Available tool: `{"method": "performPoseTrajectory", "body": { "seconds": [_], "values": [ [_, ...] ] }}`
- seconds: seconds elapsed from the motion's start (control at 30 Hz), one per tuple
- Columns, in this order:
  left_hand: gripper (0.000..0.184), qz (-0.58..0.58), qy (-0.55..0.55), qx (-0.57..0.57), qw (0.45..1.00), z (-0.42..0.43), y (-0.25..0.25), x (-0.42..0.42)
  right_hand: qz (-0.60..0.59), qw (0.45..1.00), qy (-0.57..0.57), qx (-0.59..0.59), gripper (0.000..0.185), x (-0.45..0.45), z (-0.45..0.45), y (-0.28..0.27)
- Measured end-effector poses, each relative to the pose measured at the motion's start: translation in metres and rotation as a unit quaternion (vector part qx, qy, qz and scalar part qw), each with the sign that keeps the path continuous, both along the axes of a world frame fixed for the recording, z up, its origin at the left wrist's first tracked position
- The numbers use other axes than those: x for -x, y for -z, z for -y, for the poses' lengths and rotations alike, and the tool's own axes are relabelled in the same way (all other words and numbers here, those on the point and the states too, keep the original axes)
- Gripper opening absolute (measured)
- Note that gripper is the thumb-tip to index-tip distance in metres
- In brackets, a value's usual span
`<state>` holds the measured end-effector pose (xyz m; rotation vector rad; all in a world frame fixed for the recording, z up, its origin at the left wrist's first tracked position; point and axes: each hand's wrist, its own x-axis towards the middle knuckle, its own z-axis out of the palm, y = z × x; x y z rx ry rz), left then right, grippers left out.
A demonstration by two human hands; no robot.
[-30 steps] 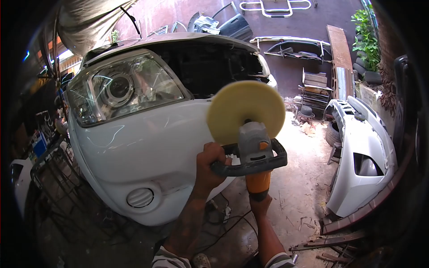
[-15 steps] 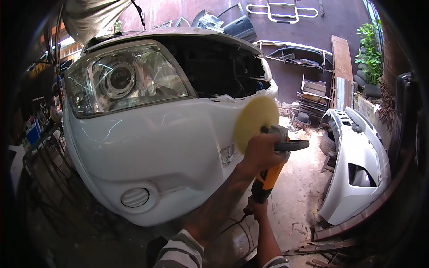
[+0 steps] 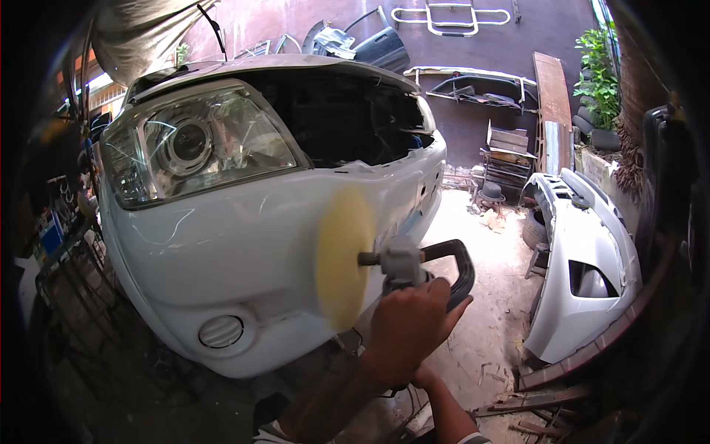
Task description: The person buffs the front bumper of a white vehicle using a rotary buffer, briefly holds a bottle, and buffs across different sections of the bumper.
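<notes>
A littered floor [image 3: 473, 318] ran from deep shade at its left edge to bright sunlight in front of a purple wall [image 3: 484, 53], with a draped cloth [image 3: 140, 41] over the upper left corner. Dark metal frames [image 3: 63, 270] crowded the floor's left edge beside a blue box [image 3: 52, 234]. Next to them stood a white car [image 3: 196, 259], its large headlight [image 3: 188, 144] at the upper left corner of its front, a round slatted cover [image 3: 221, 331] near the lower edge and a dark opening [image 3: 347, 122] at the upper right.

At the front's right half, a person worked a polisher [image 3: 403, 263]. Its yellow pad [image 3: 343, 259], blurred, blocked part of the bodywork; whether it touched could not be told. The left hand [image 3: 410, 324] was closed on the tool by its black looped handle [image 3: 464, 272]. The right hand [image 3: 424, 377], partly hidden behind the left wrist, was wrapped around the rear end.

Farther right, a dark car door [image 3: 381, 52] leaned against the wall, left of a tall board [image 3: 553, 85]. A tire [image 3: 534, 229] sat beside a detached white bumper [image 3: 580, 244] toward the floor's right edge, near a leafy plant [image 3: 597, 85]. Loose planks [image 3: 536, 399] cluttered the lower right corner.
</notes>
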<state>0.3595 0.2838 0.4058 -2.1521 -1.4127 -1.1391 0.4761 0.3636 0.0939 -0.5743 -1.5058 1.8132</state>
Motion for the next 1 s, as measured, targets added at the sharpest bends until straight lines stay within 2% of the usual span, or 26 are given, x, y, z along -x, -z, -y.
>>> {"method": "performPoseTrajectory", "body": {
  "seconds": [0.1, 0.2, 0.3, 0.37, 0.5, 0.63, 0.73, 0.87, 0.93, 1.0],
  "values": [
    [0.043, 0.016, 0.001, -0.017, 1.000, 0.016, 0.006, 0.007, 0.012, 0.999, 0.033, -0.039, 0.042, 0.001, 0.013, -0.006],
    [0.043, 0.010, -0.001, 0.036, 0.999, 0.005, -0.001, 0.003, 0.025, 0.999, -0.002, 0.022, 0.043, -0.002, 0.004, 0.010],
    [0.043, -0.013, 0.015, 0.075, 0.997, -0.023, -0.002, -0.014, -0.007, 0.999, -0.006, 0.036, 0.045, -0.001, -0.009, 0.026],
    [0.044, -0.009, 0.049, 0.085, 0.995, -0.047, -0.003, -0.015, -0.071, 0.994, 0.035, 0.076, 0.040, 0.002, -0.008, 0.025],
    [0.042, -0.023, 0.124, 0.121, 0.985, -0.067, -0.011, 0.002, 0.007, 0.993, 0.040, 0.107, 0.034, -0.015, -0.017, 0.021],
    [0.041, -0.018, 0.130, 0.052, 0.990, -0.068, 0.015, -0.011, -0.044, 0.994, -0.008, 0.103, 0.030, -0.030, -0.016, 0.024],
    [0.039, -0.010, 0.113, 0.042, 0.993, -0.046, 0.017, -0.014, -0.066, 0.991, -0.094, 0.071, 0.030, -0.040, -0.013, 0.030],
    [0.035, 0.009, 0.063, 0.019, 0.998, -0.018, 0.019, -0.015, -0.012, 0.994, -0.071, 0.086, 0.033, -0.045, 0.000, 0.006],
    [0.033, 0.026, 0.050, 0.012, 0.998, -0.005, 0.015, -0.010, 0.022, 0.997, -0.061, 0.041, 0.040, -0.044, 0.004, -0.007],
    [0.033, 0.018, 0.044, -0.034, 0.998, 0.003, 0.013, -0.006, 0.031, 0.999, -0.042, 0.014, 0.043, -0.042, -0.005, 0.003]
  ]
}}
